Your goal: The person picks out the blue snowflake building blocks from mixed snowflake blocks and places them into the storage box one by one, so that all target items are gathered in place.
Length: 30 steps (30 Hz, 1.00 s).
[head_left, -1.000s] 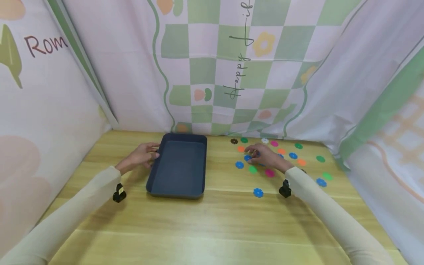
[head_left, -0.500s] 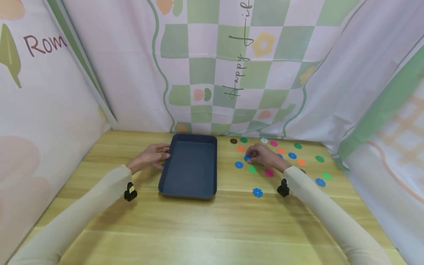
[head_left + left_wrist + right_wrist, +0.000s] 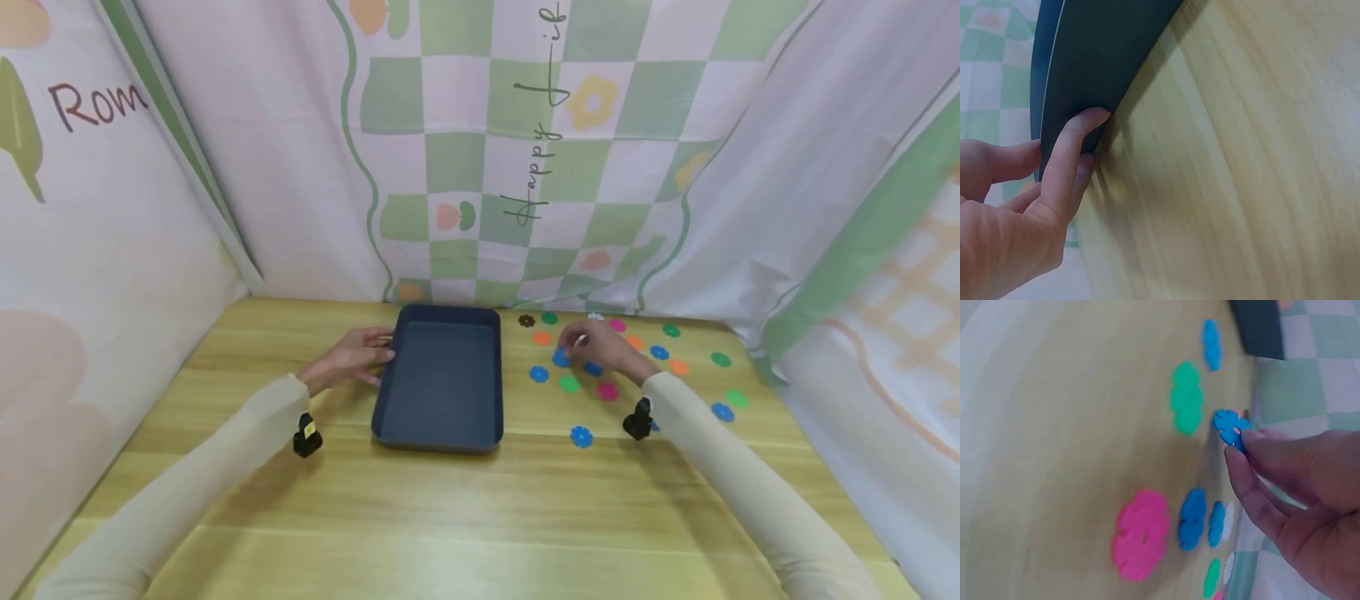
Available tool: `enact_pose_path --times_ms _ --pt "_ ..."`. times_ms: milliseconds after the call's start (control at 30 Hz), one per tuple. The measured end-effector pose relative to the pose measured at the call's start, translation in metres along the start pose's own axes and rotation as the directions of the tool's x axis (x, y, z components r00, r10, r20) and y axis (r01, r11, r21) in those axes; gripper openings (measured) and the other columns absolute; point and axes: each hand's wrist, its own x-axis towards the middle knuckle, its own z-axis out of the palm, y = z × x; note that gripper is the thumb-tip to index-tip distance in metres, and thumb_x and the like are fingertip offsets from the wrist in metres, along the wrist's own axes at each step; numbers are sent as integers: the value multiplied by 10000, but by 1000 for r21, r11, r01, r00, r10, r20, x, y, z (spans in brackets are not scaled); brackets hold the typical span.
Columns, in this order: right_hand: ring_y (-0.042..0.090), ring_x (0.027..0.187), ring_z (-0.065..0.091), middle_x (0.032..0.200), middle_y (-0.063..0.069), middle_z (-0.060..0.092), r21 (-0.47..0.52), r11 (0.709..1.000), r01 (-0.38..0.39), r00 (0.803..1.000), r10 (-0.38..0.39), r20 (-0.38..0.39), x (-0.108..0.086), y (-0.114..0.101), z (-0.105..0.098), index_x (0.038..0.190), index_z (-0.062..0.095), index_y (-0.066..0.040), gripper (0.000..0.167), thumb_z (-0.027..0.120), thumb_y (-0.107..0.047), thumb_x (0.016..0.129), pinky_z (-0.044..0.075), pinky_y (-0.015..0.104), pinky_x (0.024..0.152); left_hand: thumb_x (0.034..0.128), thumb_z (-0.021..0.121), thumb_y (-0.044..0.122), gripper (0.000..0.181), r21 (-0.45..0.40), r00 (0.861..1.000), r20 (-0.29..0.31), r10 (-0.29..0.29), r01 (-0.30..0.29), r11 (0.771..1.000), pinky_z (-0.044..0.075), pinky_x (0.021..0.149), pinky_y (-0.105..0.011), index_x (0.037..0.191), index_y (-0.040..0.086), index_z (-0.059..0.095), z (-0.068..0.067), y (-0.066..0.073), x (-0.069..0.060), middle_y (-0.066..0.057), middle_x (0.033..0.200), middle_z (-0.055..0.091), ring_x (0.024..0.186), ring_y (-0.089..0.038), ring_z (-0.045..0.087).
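Note:
My left hand (image 3: pixel 348 358) is at the left side of a dark blue-grey rectangular tray (image 3: pixel 442 379). In the left wrist view, its thumb meets the rim and its bent fingers press the tray's outer wall (image 3: pixel 1094 56). At the right, my right hand (image 3: pixel 603 346) pinches a blue flower-shaped disc (image 3: pixel 1230 428) between thumb and fingertips, just above the table. Beneath and around this hand lie several more flower-shaped discs, among them a pink one (image 3: pixel 1141 534), a green one (image 3: pixel 1186 397) and a blue one (image 3: pixel 1192 519). Nothing lies inside the tray.
The wooden table (image 3: pixel 442 525) ends at a checked curtain (image 3: pixel 525 167) behind the tray. Loose discs spread towards the right edge, such as a green disc (image 3: pixel 721 359) and a blue disc (image 3: pixel 723 412). Another blue disc (image 3: pixel 581 437) lies nearer the front.
My left hand and the tray have moved right together, closer to the discs. My right hand has closed its fingertips on a blue disc and raised it slightly.

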Motion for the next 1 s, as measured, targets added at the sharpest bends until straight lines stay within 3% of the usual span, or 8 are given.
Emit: enact_pose_path --times_ms 100,233,367,500,600,800,1000 --pt "342 929 712 1060 244 727 53 998 -27 999 29 -41 0 -7 -3 1115 718 91 150 669 40 982 650 436 799 1076 514 36 641 -9 1000 -6 -11 11 1000 669 840 -420 1638 -49 216 0 0 -1 -350 1660 233 1418 -508 460" --pt "424 1005 730 1150 286 707 183 976 -120 989 133 -58 2 -21 -6 1235 675 119 252 645 -9 1020 636 527 912 1078 518 45 654 -37 999 -5 -32 32 999 670 831 -400 1652 -13 211 -1 0 -2 -317 1676 233 1426 -490 461" --pt "371 1021 755 1212 298 680 385 902 -198 972 230 -39 10 -37 -5 1316 624 134 320 638 -13 1031 588 546 1008 1077 523 53 656 -51 999 -9 -48 48 998 672 784 -353 1661 22 224 -3 -1 -2 -289 1688 236 1447 -469 446" --pt "231 930 775 1248 344 671 532 826 -186 967 250 -50 18 -53 -2 1349 578 172 366 637 14 1025 584 528 1013 1078 528 59 653 -45 998 1 -55 55 997 662 735 -305 1662 35 236 -3 -1 1 -283 1690 236 1466 -452 430" --pt "210 920 778 1253 351 676 570 804 -171 968 246 -56 28 -64 6 1348 581 170 373 647 -9 1027 595 516 1000 1074 535 48 649 -45 998 1 -56 56 997 661 725 -302 1657 29 250 -4 -1 2 -284 1688 243 1474 -449 420" --pt "298 967 776 1214 339 693 605 779 -165 972 232 -33 41 -74 22 1325 588 172 343 627 0 1032 564 572 1027 1066 533 17 651 -35 999 0 -51 51 998 674 749 -341 1650 4 245 4 -1 1 -313 1674 243 1467 -465 419" --pt "207 838 782 1087 273 755 670 726 -158 973 231 -21 58 -87 32 1280 597 179 290 614 46 1023 574 570 1002 1067 534 26 643 -18 999 -26 -46 46 999 669 726 -310 1649 13 260 3 3 1 -308 1667 272 1461 -458 433"
